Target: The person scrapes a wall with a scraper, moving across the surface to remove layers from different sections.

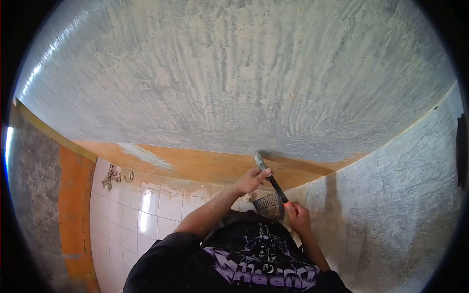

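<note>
My black shirt [244, 259] filled the bottom of the frame. Just above it, right of the centre, my right hand [298, 217] was closed around the lower end of the scraper [271, 181], where a bit of orange showed. A grey flat piece [268, 206] sat just beside this hand; I could not tell what it was or whether I held it. A little higher and to the left, my left hand [251, 179] was wrapped tight on the shaft, near the blade.

The scraper was in the middle of the frame, a little low. Its blade touched the ceiling [234, 78] at the edge where the grey plaster met the orange band [205, 166].

I judged some risks here. If I pushed at too steep an angle, the blade corner could dig in and leave a groove in the plaster. The tool was over my head, so loose crumbs could fall toward my face. If the blade jumped forward suddenly, my left hand, so close to it, could scrape on the rough surface.

The long axis ran diagonally, from lower right up to upper left, with the blade end pointing up-left at the ceiling. Farther away, at the lower left, were the white wall tiles [146, 215].
</note>
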The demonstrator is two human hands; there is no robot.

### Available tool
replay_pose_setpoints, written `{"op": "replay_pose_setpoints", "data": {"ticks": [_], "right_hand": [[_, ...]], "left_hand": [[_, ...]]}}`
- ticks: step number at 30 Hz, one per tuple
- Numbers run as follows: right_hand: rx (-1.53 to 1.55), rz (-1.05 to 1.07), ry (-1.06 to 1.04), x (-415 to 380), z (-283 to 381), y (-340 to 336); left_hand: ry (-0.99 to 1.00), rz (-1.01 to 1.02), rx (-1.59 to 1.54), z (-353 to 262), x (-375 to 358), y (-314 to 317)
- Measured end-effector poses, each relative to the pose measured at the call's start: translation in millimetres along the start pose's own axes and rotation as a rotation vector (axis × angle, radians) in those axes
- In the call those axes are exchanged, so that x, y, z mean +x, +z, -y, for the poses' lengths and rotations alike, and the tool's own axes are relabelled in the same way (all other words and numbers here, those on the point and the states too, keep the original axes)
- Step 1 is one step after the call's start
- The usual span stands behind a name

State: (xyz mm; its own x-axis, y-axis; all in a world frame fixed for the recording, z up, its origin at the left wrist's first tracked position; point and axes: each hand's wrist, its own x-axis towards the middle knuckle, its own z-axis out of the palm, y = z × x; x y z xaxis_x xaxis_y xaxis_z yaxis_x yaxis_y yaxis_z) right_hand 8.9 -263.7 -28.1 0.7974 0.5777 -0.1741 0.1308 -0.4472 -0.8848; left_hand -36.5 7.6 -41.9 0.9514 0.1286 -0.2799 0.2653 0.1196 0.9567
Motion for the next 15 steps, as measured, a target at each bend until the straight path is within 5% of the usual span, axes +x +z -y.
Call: {"op": "replay_pose_setpoints", "data": {"ticks": [15], "right_hand": [[-0.009, 0.018, -0.01, 2.9, 3.1, 17.9]], "left_hand": [[-0.044, -0.049, 0.006, -20.8, -12.8, -10.0]]}}
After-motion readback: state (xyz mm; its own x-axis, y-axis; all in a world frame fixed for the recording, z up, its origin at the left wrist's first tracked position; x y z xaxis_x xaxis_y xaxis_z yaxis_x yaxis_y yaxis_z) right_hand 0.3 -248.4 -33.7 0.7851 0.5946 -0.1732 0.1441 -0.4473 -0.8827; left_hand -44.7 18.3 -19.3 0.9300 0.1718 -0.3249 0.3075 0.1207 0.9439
